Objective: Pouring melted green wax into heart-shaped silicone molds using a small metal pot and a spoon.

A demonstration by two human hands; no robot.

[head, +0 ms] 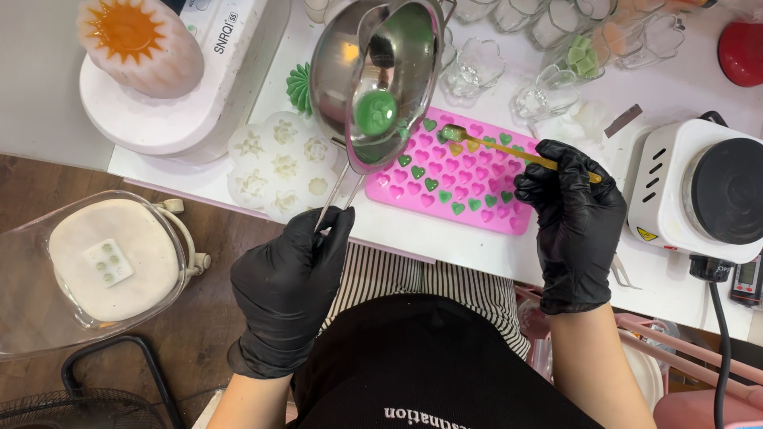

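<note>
My left hand [288, 287], in a black glove, grips the wire handle of a steel melting pot [373, 75]. The pot is tilted over the near left end of a pink heart-cavity mould [457, 179], with green liquid pooled at its lower lip. My right hand [574, 214], also in a black glove, holds a thin wooden stick [509, 147] whose green-coated tip rests over the mould's upper left cavities. Several heart cavities hold green fill; the others are bare pink.
A white flower mould [278, 163] lies left of the pink one. A white hot plate [699, 191] stands at the right. Clear glass cups [548, 95] line the back. A white machine with an orange-topped mould [139, 44] sits at the far left, and a glass bowl [91, 266] stands below the table.
</note>
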